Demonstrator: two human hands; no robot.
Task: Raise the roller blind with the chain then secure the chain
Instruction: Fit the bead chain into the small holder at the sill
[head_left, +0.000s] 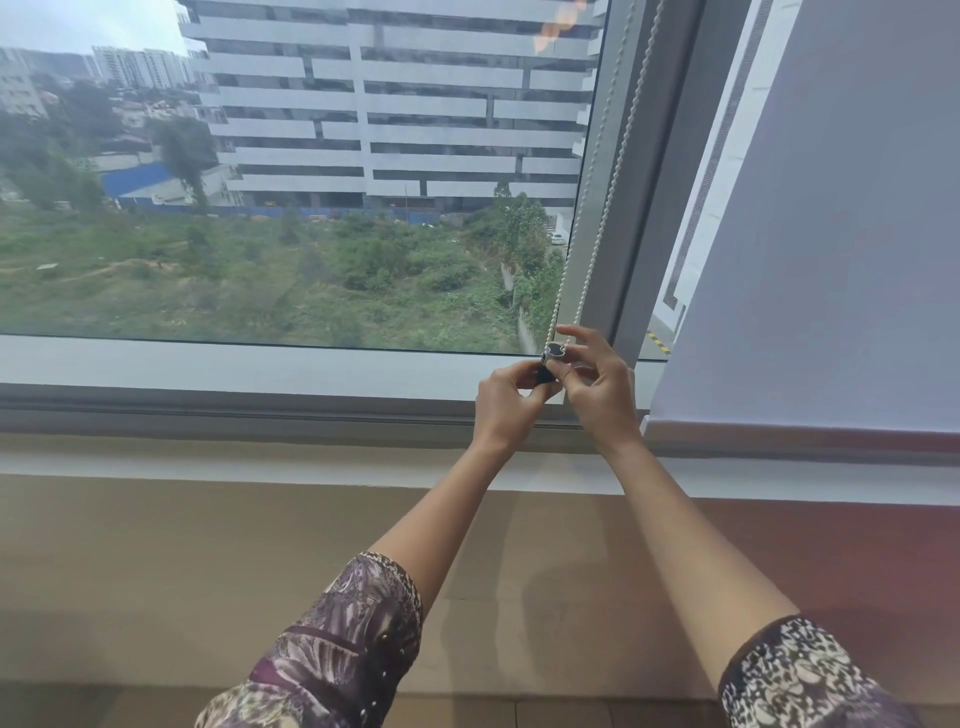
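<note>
Both hands meet at the chain (597, 228) bottom loop, at 4 o'clock of the pane (311, 182). Left hand (511, 400) pinches the dark clip (551, 361); right hand (597, 382) pinches beside it. Keep the chain taut, seat the beads fully, then release gently.

Two bare forearms come out of short patterned sleeves. The left sleeve (337, 654) at 7 o'clock is purple with swirls. The right sleeve (800, 680) at 5 o'clock has black-and-white speckles.
</note>
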